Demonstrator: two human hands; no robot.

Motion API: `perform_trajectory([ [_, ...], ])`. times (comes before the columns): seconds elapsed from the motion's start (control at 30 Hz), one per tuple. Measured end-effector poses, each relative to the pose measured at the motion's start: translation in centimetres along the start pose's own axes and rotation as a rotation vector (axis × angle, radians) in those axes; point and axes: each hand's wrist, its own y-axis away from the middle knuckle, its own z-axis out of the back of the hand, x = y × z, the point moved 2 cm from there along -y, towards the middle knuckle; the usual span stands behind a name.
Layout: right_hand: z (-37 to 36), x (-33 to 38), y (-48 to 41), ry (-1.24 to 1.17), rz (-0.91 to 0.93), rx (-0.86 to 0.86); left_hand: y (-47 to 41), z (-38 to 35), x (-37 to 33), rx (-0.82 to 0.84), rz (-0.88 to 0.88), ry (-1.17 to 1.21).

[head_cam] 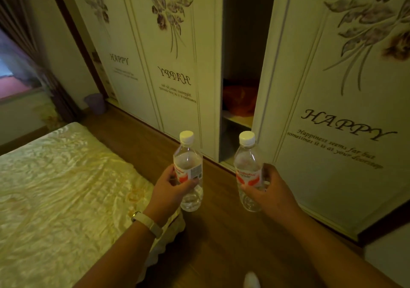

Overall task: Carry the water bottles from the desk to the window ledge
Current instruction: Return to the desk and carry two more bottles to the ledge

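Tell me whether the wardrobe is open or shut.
Open. A dark gap shows between the wardrobe's sliding doors, with an orange bundle on an inner shelf visible through it.

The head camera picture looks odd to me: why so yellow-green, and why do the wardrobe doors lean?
Head view: dim indoor light gives a yellow-green cast; the window at far left glows washed-out and blurred. The wide lens bends and tilts the wardrobe doors toward the edges. The bottles in the left hand and right hand stay fairly sharp.
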Motion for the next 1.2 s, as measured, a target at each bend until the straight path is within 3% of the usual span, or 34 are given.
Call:
perform_trajectory([
  [0.47, 1.3, -1.1, -27.5, -0.096, 0.016, 0.171, -20.4, -5.6, -2.0, -0.187, 0.038, 0.006],
  [0.67, 0.6, -0.4, -34.6, -0.130, 0.035, 0.251, -25.9, -6.1, -2.8, -0.246, 0.033, 0.007],
  [0.93, -4.8, 1.6, -43.6, -0.117, 0.045, 0.380, -33.6, -2.6, -0.9, -0.350, 0.055, 0.004],
  [1.2, -14.1, 5.0, -54.4, -0.021, 0.078, 0.397, -44.7, 4.9, 1.8, -0.405, 0.068, 0.044],
])
